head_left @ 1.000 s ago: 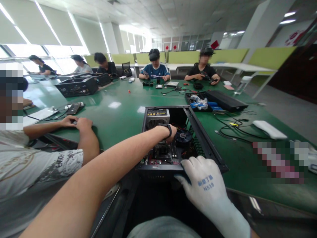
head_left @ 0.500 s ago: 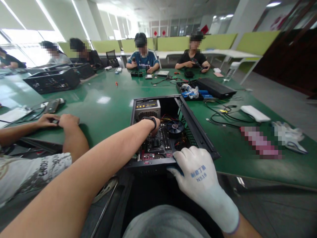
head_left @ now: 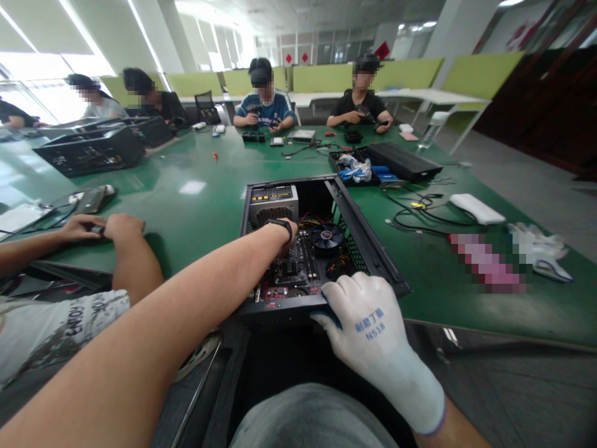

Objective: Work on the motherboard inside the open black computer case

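An opened black computer case (head_left: 347, 214) lies on its side at the table's near edge. Inside are a silver power supply (head_left: 275, 198), a motherboard (head_left: 289, 274) and a round black cooling fan (head_left: 327, 239). My bare left hand (head_left: 293, 229), with a black wristband (head_left: 285, 225), reaches down to the board between power supply and fan. Its fingers are hidden, so what they touch cannot be made out. My right hand (head_left: 368, 317), in a white glove, grips the case's near rim, fingers over the top and thumb below.
On my left a co-worker's hands (head_left: 105, 227) hold a small dark object. Cables (head_left: 396, 218), a white box (head_left: 476, 208) and a white glove (head_left: 543, 252) lie to the right. Behind the case sits an open black toolbox (head_left: 401, 160). A screwdriver-like red item (head_left: 215, 155) lies further left.
The view has shifted a little, moving the scene slightly left and up. Both my hands keep their places at the case. Across the table, a person's held dark tool has turned slightly.
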`<state>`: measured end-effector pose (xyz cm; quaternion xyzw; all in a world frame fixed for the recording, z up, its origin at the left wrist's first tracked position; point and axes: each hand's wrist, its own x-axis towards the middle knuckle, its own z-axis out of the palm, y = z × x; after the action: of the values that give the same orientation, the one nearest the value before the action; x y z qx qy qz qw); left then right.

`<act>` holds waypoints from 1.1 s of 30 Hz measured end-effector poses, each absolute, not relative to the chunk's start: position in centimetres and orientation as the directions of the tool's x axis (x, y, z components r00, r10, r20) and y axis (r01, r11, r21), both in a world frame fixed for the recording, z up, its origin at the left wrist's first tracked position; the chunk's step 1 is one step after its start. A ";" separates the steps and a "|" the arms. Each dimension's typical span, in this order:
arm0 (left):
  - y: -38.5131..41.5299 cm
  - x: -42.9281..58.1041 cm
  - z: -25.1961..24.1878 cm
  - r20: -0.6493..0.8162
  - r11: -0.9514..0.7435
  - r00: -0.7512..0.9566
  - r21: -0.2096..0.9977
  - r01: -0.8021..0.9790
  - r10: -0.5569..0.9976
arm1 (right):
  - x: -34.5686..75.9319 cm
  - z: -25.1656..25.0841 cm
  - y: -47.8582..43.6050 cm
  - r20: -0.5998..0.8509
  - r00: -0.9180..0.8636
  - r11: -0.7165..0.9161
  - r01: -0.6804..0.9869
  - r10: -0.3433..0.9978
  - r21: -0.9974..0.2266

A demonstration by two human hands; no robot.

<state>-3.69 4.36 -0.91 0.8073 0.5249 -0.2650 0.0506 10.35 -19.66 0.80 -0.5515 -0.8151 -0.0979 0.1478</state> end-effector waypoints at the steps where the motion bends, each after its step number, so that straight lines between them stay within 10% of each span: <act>1: 4.4 -3.7 -1.0 -0.481 -0.444 0.309 -0.195 0.875 0.821 | 10.3 0.8 -19.7 0.351 -0.348 0.373 0.928 0.870 -0.005; 19: 3.5 -3.5 -0.1 -0.496 -0.450 0.283 -0.257 0.855 0.821 | 10.3 0.8 -19.6 0.331 -0.344 0.368 0.930 0.878 -0.008; 29: 3.7 -4.0 -1.0 -0.366 -0.239 0.231 0.025 0.971 0.901 | 10.4 0.9 -19.7 0.335 -0.346 0.367 0.930 0.877 0.001; 33: 4.1 -3.8 -1.1 -0.422 -0.310 0.251 -0.075 0.948 0.871 | 10.4 0.9 -19.6 0.342 -0.350 0.373 0.928 0.872 0.000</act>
<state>-3.84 4.07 -1.13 0.7849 0.5793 -0.1969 0.0977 10.37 -19.63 0.88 -0.5515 -0.8159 -0.0972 0.1440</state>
